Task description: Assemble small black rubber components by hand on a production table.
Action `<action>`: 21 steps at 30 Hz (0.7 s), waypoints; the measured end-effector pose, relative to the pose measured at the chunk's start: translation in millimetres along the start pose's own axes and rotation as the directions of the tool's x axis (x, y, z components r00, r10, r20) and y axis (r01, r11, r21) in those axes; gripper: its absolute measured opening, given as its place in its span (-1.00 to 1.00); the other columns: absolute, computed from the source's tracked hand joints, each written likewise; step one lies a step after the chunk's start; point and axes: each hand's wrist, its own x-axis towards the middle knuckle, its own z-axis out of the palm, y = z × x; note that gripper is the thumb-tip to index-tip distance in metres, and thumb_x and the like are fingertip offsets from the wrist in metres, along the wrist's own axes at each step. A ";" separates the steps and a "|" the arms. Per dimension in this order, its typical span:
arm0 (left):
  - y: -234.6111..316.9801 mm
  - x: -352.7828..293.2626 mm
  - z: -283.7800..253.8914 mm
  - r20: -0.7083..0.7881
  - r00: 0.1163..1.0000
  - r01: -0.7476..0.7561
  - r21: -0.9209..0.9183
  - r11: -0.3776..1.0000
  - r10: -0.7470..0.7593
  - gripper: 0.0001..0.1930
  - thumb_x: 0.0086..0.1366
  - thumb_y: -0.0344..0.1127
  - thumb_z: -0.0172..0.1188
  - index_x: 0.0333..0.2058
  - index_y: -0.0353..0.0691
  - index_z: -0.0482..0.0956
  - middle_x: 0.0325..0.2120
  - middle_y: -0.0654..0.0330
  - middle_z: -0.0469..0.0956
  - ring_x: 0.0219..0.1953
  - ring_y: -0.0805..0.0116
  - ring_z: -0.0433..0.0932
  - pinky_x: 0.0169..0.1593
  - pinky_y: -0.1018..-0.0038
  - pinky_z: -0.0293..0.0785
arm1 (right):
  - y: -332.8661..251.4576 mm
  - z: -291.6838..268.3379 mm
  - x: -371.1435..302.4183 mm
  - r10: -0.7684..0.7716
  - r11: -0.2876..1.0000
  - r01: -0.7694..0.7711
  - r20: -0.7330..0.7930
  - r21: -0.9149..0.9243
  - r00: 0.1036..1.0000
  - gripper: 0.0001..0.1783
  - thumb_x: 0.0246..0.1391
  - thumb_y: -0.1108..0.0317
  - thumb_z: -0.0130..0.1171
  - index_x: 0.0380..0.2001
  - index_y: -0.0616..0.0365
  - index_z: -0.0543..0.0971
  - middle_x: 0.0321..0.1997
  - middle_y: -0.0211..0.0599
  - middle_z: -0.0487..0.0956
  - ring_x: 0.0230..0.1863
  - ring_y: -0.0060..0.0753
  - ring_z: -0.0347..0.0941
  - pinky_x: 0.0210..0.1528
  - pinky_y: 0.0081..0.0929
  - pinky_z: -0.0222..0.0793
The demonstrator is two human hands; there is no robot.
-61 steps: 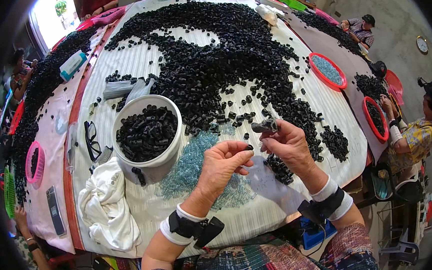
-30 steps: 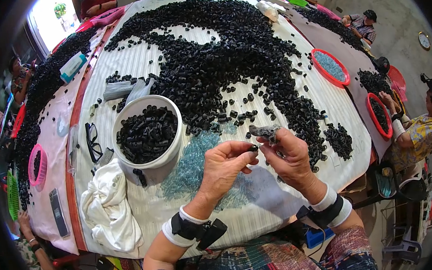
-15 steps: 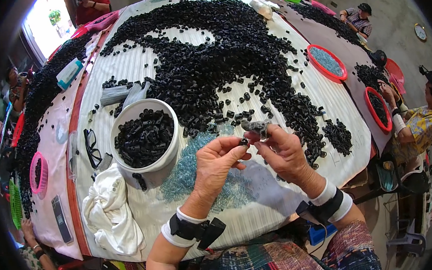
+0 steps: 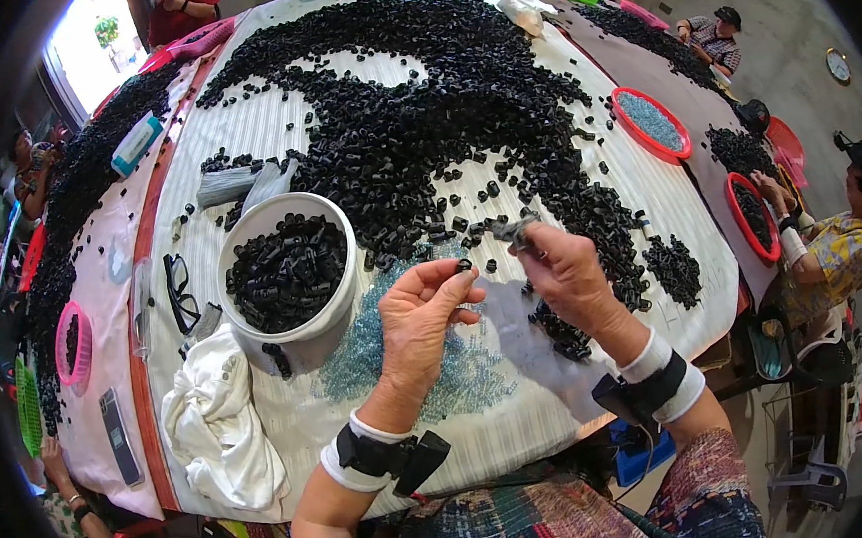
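Note:
My left hand (image 4: 413,320) is closed, pinching a small black plastic cap (image 4: 464,266) between thumb and fingertip. My right hand (image 4: 569,274) is also closed, a little apart on the right, around a dark grey piece (image 4: 514,231) smeared by motion; its kind does not show. Below the hands lies a spread of small clear-bluish pieces (image 4: 375,323). A white bucket (image 4: 349,275) holding many black plastic parts (image 4: 286,274) stands left of my left hand. Beyond both hands, loose black parts (image 4: 421,130) form a broad heap.
Left of the bucket are black-framed glasses (image 4: 181,294), a white cloth (image 4: 217,424), grey bundles (image 4: 225,186) and a phone (image 4: 119,436). On the right stands a red basket of bluish pieces (image 4: 685,150). A person in a yellow patterned shirt (image 4: 841,265) works beside another red basket (image 4: 740,217).
My right hand has drawn away from my left, to the right and slightly up, with the grey piece. The left hand keeps its pinch on the black cap, shifted slightly left.

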 end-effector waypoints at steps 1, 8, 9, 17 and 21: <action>-0.1 1.4 0.6 0.002 1.000 0.000 -0.003 1.000 0.000 -0.81 0.17 -0.44 0.21 -0.23 -0.33 0.48 -0.34 0.07 0.59 -0.39 0.40 0.61 -0.47 0.62 0.55 | 5.5 2.6 0.5 -0.082 0.993 0.086 0.057 -0.079 0.995 -0.90 -0.09 0.62 0.05 -0.42 0.28 0.44 -0.49 -0.05 0.45 -0.44 -0.06 0.43 -0.39 -0.31 0.33; 1.3 1.8 0.8 -0.012 1.000 0.003 -0.001 1.000 -0.003 -0.80 0.17 -0.45 0.21 -0.23 -0.35 0.47 -0.35 0.07 0.59 -0.41 0.40 0.60 -0.49 0.62 0.55 | 22.6 21.5 6.1 -0.232 0.914 0.297 0.243 -0.276 0.942 -0.78 -0.17 0.57 0.06 -0.35 0.17 0.45 -0.41 -0.21 0.48 -0.28 -0.11 0.40 -0.27 -0.28 0.38; 0.9 1.4 0.3 -0.015 1.000 0.006 0.001 1.000 -0.006 -0.79 0.16 -0.45 0.21 -0.23 -0.35 0.47 -0.35 0.07 0.59 -0.41 0.40 0.60 -0.50 0.62 0.55 | 23.4 24.1 7.2 -0.240 0.897 0.320 0.272 -0.304 0.932 -0.79 -0.18 0.56 0.07 -0.36 0.16 0.45 -0.40 -0.22 0.47 -0.28 -0.12 0.40 -0.27 -0.28 0.39; 0.9 -0.8 3.2 0.057 0.998 0.035 -0.022 0.999 -0.033 -0.80 0.16 -0.45 0.21 -0.23 -0.33 0.48 -0.35 0.07 0.60 -0.43 0.39 0.60 -0.51 0.62 0.54 | 28.1 27.9 6.7 -0.278 0.878 0.334 0.201 -0.344 0.939 -0.83 -0.12 0.56 0.11 -0.37 0.19 0.45 -0.42 -0.21 0.45 -0.37 -0.19 0.43 -0.36 -0.37 0.39; 1.4 -1.7 2.0 0.045 0.998 0.032 0.033 0.999 -0.034 -0.81 0.17 -0.45 0.20 -0.23 -0.33 0.49 -0.35 0.08 0.60 -0.41 0.39 0.61 -0.49 0.62 0.53 | 8.9 13.5 6.4 -0.201 0.976 0.204 0.043 -0.080 0.979 -0.84 -0.12 0.60 0.10 -0.38 0.24 0.44 -0.44 -0.21 0.47 -0.41 -0.27 0.46 -0.41 -0.43 0.39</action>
